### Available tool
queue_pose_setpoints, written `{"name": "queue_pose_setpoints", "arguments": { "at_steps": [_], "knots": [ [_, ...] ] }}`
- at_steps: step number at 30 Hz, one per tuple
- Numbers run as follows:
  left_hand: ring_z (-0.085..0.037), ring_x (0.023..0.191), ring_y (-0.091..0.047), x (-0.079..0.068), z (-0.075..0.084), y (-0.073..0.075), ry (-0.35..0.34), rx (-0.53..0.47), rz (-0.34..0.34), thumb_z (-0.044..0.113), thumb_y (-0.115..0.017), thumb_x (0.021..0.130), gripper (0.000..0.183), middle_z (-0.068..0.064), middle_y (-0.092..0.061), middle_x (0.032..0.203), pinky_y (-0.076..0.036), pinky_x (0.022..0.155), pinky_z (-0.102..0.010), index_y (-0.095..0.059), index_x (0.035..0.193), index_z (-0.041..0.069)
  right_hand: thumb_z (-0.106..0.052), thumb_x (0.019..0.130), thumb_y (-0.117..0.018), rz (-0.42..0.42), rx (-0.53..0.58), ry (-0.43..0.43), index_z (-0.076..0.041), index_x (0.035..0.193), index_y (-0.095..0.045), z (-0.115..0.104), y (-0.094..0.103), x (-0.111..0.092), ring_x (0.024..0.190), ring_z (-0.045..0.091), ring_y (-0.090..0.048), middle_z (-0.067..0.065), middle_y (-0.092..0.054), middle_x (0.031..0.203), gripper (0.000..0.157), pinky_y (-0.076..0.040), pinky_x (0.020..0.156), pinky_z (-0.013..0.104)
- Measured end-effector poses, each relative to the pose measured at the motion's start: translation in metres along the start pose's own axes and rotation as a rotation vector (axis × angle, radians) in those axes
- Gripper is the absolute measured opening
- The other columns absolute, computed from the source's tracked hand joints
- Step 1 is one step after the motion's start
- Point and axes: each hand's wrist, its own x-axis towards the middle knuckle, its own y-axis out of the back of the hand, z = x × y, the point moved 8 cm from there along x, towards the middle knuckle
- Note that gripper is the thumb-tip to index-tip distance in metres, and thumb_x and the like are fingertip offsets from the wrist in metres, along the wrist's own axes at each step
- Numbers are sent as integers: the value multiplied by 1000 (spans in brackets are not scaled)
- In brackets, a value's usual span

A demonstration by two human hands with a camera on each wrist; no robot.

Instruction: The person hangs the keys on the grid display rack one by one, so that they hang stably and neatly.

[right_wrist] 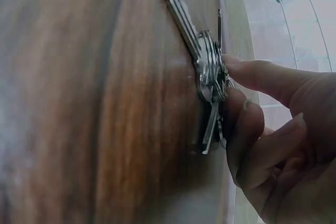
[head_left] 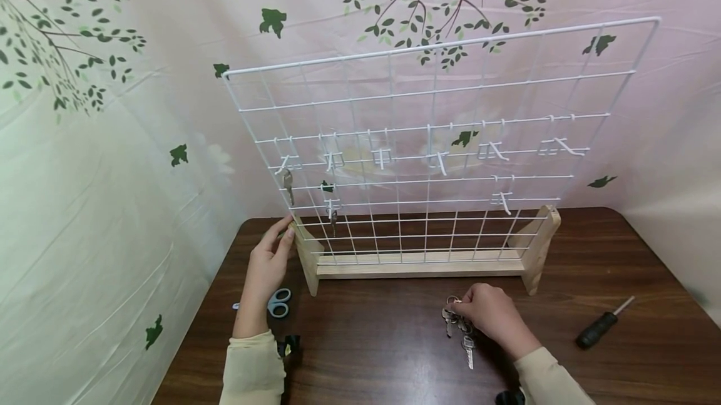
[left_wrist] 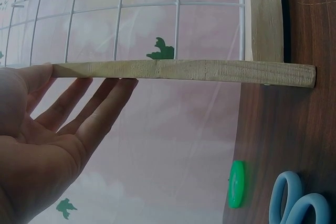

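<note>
At the left end of a white wire grid rack (head_left: pixel 394 205), my left hand (head_left: pixel 270 264) touches the wooden side support (head_left: pixel 306 251). Its fingers (left_wrist: pixel 105 111) reach up fairly straight to the support's outer face, thumb near the end. My right hand (head_left: pixel 492 311) pinches a bunch of keys (head_left: pixel 467 348) by its ring, low over the table in front of the rack. Several silver keys (right_wrist: pixel 184 24) fan out below the thumb and fingertips. One key (head_left: pixel 288 186) hangs on the leftmost upper hook, and another key (head_left: pixel 334 222) hangs from the lower left hook.
Several white hooks (head_left: pixel 381 158) line the grid's middle, with one lower hook (head_left: pixel 503 201) at right. Blue-handled scissors (head_left: pixel 278 305) lie beside my left forearm, near a green round object (left_wrist: pixel 237 184). A black-handled screwdriver (head_left: pixel 599 328) lies at right on the brown table (head_left: pixel 366 342).
</note>
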Motion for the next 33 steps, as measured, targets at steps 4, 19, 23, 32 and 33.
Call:
{"name": "queue_pose_setpoints", "arguments": {
  "at_steps": [4, 19, 23, 32, 33],
  "knots": [
    [-35, 135, -65, 0, 0, 0, 3, -5, -1, 34, -52, 114, 45, -11, -53, 163, -60, 107, -51, -54, 158, 21, -34, 90, -84, -14, 6, 9, -18, 54, -54, 0, -2, 1, 52, 12, -46, -10, -48, 50, 49, -37, 55, 26],
    [-37, 133, -67, 0, 0, 0, -6, -11, -1, 34, -52, 114, 45, -11, -53, 162, -62, 105, -46, -54, 158, 22, -31, 91, -83, -96, 111, -10, -13, 62, -63, 3, -7, 0, 50, 11, -54, -4, -61, 54, 39, -42, 50, 24],
    [-37, 132, -67, 0, 0, 1, -11, -18, 1, 33, -52, 114, 45, -12, -53, 162, -63, 104, -45, -54, 158, 21, -28, 93, -81, -128, 149, 3, -12, 65, -64, 4, -10, 1, 49, 11, -55, -3, -63, 56, 37, -43, 47, 23],
    [-37, 134, -66, 0, 0, 0, -6, -11, -5, 34, -52, 114, 46, -11, -53, 163, -62, 105, -48, -53, 158, 21, -24, 97, -76, -209, 226, 34, -11, 69, -65, 6, -19, 0, 48, 10, -53, -2, -63, 56, 33, -43, 43, 23],
    [-37, 134, -66, -1, 0, 0, -3, -7, -7, 35, -51, 115, 46, -11, -52, 163, -61, 106, -49, -53, 158, 21, -24, 98, -76, -218, 234, 45, -11, 70, -64, 6, -20, -1, 48, 10, -53, -3, -62, 56, 33, -44, 43, 23]
  ]
}}
